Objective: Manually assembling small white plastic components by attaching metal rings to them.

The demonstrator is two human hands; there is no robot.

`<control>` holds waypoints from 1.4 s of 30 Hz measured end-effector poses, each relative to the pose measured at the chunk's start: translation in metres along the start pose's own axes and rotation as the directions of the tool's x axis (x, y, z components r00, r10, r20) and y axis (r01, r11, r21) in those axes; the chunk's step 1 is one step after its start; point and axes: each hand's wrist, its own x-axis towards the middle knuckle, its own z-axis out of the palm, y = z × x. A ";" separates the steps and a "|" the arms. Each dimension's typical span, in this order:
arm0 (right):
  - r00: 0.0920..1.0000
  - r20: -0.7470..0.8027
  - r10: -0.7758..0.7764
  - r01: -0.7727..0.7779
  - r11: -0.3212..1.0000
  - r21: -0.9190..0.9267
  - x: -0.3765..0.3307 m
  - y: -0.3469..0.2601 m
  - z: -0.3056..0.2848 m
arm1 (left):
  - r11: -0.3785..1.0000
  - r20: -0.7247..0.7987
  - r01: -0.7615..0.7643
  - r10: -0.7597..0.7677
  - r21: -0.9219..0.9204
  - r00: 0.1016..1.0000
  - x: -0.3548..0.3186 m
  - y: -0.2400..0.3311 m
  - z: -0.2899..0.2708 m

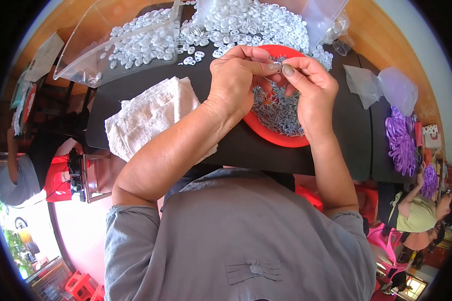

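My left hand (236, 75) and my right hand (312, 83) meet fingertip to fingertip above a round red tray (277, 141). Both are closed in a pinch, thumbs against fingers. Something tiny and pale shows between them, too small and too covered to name. Many small grey, screw-like pieces (281, 115) lie in the tray below. Beyond my hands spreads a big heap of small white oval plastic pieces (261, 25) with holes, a few of them loose near the heap's front edge.
A folded white cloth (153, 113) lies left of the tray on the dark table (346, 135). Further left, a clear plastic bin (85, 67) holds more white pieces. Clear bags (361, 85) and a purple strap bundle (401, 140) are at the right. Another person (417, 213) works there.
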 end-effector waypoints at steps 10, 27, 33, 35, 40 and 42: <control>0.996 0.044 0.082 -0.083 0.996 0.024 0.002 -0.001 -0.005 | 0.999 0.012 -0.004 0.005 -0.040 1.000 0.006 -0.007 -0.002; 1.000 0.024 0.017 -0.015 0.996 -0.085 0.005 -0.001 -0.013 | 0.975 0.085 0.069 -0.089 0.211 0.992 0.001 -0.002 0.002; 0.999 0.005 0.038 -0.037 0.983 -0.180 0.003 -0.001 -0.010 | 0.950 0.065 -0.053 0.035 0.309 0.997 -0.002 -0.007 0.005; 0.999 -0.009 0.033 -0.034 0.982 -0.184 0.000 0.000 -0.006 | 0.930 0.032 -0.090 0.084 0.355 0.996 -0.004 -0.010 0.006; 0.999 -0.044 -0.021 0.016 0.994 -0.110 -0.002 0.004 0.001 | 0.930 0.023 -0.165 0.167 0.329 0.986 -0.010 -0.014 0.010; 0.998 -0.040 0.046 -0.048 0.997 -0.058 -0.002 0.002 0.003 | 0.924 0.044 -0.194 0.190 0.329 0.981 -0.005 -0.013 0.008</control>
